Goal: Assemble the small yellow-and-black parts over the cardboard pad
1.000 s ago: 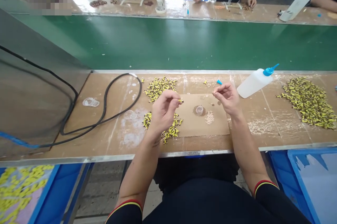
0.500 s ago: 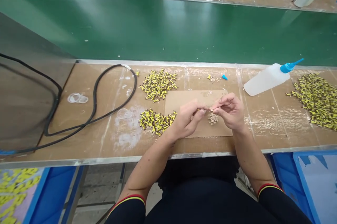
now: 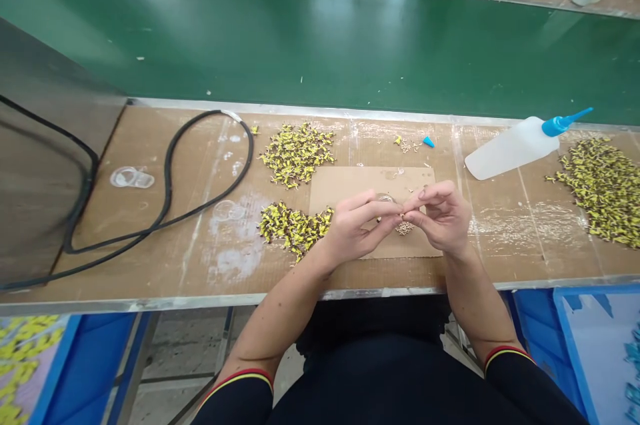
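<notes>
My left hand and my right hand meet fingertip to fingertip above a cardboard sheet. Both are closed in a pinch, and whatever tiny piece sits between the fingertips is too small and covered to name. Just below the fingers lies a little heap of small pale pieces, partly hidden by my hands. Behind the left fingers shows the rim of a small clear round object. Left of my left hand are two piles of small yellow and dark brown pieces, a near pile and a far pile.
A white squeeze bottle with a blue nozzle lies tilted at the right, beside a large yellow-brown pile. A blue cap lies behind the cardboard. A black cable loops at the left. Blue bins stand below the table edge.
My head view has tilted down slightly. My fingertips have come together, and the left fingers are straighter. The clear round rim now shows behind my left fingers.
</notes>
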Available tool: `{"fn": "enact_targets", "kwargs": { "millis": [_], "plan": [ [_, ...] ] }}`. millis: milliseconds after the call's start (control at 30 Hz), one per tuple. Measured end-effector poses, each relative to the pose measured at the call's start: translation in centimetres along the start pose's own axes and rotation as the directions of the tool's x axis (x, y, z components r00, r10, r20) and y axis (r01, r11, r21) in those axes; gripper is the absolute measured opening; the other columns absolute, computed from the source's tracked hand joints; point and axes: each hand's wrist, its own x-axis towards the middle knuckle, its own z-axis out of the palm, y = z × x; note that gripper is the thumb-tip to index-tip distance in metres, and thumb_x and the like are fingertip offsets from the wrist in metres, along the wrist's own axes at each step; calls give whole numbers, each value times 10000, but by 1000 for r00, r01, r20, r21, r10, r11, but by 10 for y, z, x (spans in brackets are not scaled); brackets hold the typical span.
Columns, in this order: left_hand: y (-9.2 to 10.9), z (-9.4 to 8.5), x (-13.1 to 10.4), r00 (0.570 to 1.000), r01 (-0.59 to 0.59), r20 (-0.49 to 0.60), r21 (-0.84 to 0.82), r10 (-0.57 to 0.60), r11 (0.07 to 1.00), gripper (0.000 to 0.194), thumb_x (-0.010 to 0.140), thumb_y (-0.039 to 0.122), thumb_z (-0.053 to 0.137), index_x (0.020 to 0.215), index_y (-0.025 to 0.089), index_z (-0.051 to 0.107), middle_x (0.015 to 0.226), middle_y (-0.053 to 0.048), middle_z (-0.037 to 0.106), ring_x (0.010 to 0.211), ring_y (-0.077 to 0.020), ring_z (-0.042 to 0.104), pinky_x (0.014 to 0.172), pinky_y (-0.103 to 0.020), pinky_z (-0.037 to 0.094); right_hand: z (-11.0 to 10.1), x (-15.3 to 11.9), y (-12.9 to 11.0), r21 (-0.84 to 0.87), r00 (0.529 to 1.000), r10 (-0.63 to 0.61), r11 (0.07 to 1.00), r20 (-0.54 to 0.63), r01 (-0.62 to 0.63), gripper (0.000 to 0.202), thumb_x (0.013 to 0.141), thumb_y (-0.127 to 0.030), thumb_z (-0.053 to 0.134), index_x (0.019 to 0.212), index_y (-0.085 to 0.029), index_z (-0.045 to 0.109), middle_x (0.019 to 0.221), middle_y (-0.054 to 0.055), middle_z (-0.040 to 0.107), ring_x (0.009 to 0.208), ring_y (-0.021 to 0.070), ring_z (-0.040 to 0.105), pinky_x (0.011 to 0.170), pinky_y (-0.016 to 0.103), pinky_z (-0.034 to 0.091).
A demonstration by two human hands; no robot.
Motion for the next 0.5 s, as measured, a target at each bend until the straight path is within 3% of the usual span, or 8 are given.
{"fn": "enact_targets", "kwargs": {
  "millis": [367, 500],
  "plan": [
    [-1, 1, -2, 998, -33, -50, 20, 34, 999, 121, 897, 114, 732, 972, 202, 694, 755, 24, 651, 580, -68, 543, 554, -191, 442, 0, -2, -4, -30, 999, 25, 999, 36, -24, 287, 906, -223, 781, 1133, -274, 613, 845, -12, 817, 764, 171, 802, 645, 303, 648],
    [-4, 2, -4, 997, -31, -67, 26, 33, 999, 112, 892, 132, 744, 970, 205, 713, 747, 16, 655, 561, -68, 547, 543, -196, 441, 1, -2, -6, -23, 998, 58, 998, 32, -57, 254, 916, -235, 766, 1104, -286, 603, 853, -11, 814, 651, 149, 755, 581, 302, 618]
  ]
}}
